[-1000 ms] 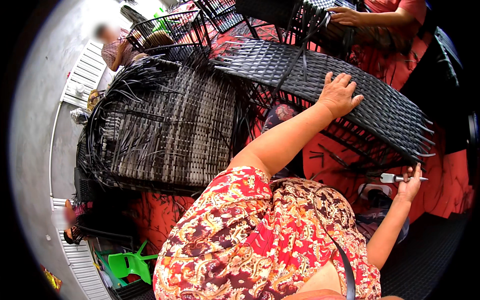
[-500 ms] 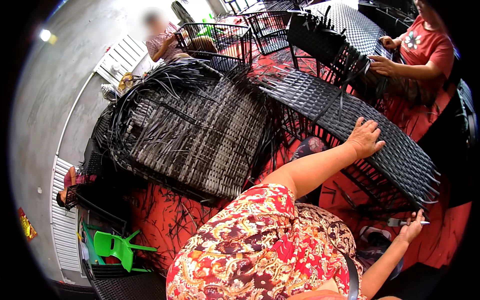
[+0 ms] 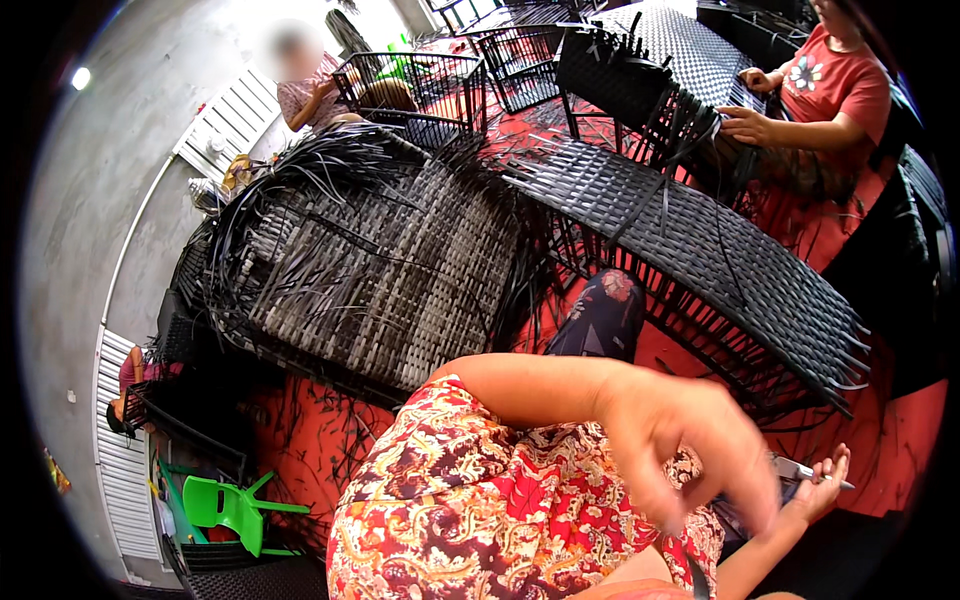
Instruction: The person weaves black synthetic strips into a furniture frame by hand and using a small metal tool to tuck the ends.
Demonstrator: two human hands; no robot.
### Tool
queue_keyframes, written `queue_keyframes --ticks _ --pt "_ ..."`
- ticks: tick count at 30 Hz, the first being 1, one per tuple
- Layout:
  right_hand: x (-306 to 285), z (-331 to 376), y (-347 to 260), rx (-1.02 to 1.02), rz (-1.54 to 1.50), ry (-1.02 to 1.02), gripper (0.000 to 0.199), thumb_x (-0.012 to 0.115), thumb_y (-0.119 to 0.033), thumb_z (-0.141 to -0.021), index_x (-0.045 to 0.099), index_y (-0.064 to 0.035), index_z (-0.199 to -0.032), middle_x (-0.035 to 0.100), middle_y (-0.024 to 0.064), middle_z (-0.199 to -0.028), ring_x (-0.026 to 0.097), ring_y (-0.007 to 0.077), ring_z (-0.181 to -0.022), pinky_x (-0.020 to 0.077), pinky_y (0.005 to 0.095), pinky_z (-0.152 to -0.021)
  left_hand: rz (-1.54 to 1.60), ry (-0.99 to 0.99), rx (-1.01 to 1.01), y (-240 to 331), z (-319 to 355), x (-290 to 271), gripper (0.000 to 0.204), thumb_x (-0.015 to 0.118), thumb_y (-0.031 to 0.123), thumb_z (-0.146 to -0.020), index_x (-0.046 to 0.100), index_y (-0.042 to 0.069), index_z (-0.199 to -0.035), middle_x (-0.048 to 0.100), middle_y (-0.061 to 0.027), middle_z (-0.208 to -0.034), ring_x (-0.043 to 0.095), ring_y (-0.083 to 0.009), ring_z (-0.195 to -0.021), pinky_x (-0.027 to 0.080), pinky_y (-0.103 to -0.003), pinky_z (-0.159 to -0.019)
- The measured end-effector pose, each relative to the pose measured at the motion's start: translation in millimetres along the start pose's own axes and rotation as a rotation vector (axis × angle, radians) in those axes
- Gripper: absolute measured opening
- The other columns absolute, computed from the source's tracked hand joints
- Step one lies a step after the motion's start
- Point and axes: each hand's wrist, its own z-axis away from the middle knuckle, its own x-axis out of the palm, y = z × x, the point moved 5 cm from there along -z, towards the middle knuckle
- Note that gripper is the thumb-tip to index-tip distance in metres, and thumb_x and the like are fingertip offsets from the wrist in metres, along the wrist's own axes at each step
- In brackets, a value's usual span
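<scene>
My left hand (image 3: 690, 450) is raised in front of my patterned red top (image 3: 480, 490). It is slightly blurred, with fingers bent downward, a gap between thumb and fingers, and nothing visible in it. Lower right, my right hand (image 3: 825, 482) has its fingers closed around a slim silvery tool (image 3: 792, 467) with a pale tip sticking out. Its exact kind cannot be made out. Beyond my hands lies a long woven panel of dark grey strips (image 3: 690, 240) on a black frame, with loose strip ends at both ends. Neither hand touches the panel.
A large woven brown-grey piece (image 3: 390, 270) with a mass of loose black strips stands left of the panel. A person in a red shirt (image 3: 830, 90) works at another woven piece (image 3: 690, 55). A green chair (image 3: 225, 510) is lower left. Strip scraps litter the red floor (image 3: 320, 430).
My left hand has lifted off the woven panel and come back toward my body. My right hand keeps the silvery tool and has shifted slightly downward. The view has turned a little.
</scene>
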Motion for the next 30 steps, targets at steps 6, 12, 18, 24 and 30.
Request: queue_keyframes --ticks 6,12,18,24,30 --pt "37 42 -59 -0.157 -0.05 -0.285 0.023 0.047 -0.015 -0.094 0.055 -0.0002 -0.11 0.06 0.0097 -0.111 0.032 0.003 -0.05 0.024 0.0165 -0.04 0.185 -0.109 0.069 12 9 29 0.032 0.058 0.007 -0.082 0.059 -0.004 -0.112 0.065 -0.017 -0.096 0.063 -0.023 -0.076 0.05 -0.028 -0.061" --pt "96 102 -83 -0.235 0.009 -0.458 0.021 0.043 -0.012 -0.095 0.055 0.0011 -0.107 0.058 0.0108 -0.103 0.031 0.0027 -0.05 0.0238 0.0166 -0.042 0.054 -0.072 0.049 36 10 36 0.032 0.061 0.016 -0.086 0.059 -0.004 -0.111 0.064 -0.0129 -0.091 0.062 -0.0234 -0.078 0.048 -0.031 -0.064" --pt "170 200 -95 -0.464 0.293 -0.789 0.02 0.046 -0.012 -0.093 0.055 0.003 -0.102 0.056 0.0125 -0.095 0.03 0.0026 -0.044 0.0274 0.0161 -0.044 -0.241 0.09 0.165 3 7 0 0.015 0.057 0.014 -0.089 0.068 0.005 -0.094 0.055 -0.0184 -0.11 0.055 -0.0289 -0.101 0.044 -0.038 -0.081" --pt "222 259 -38 -0.096 0.444 -1.126 0.034 0.051 -0.024 -0.093 0.056 0.0068 -0.107 0.059 0.0079 -0.091 0.045 0.0045 -0.049 0.0341 0.018 -0.047 0.061 0.297 -0.14 -78 35 -7 0.019 0.059 0.024 -0.088 0.072 0.011 -0.086 0.016 -0.0163 -0.149 0.006 -0.0275 -0.139 0.013 -0.048 -0.107" --pt "211 241 -9 0.002 0.438 -1.227 0.027 0.057 -0.022 -0.091 0.059 0.0002 -0.105 0.058 0.0016 -0.075 0.045 0.004 -0.051 0.0346 0.0164 -0.045 0.21 0.29 -0.254 -88 54 1 0.02 0.063 0.026 -0.084 0.071 0.008 -0.086 0.021 -0.0157 -0.147 0.009 -0.0272 -0.138 0.012 -0.046 -0.108"
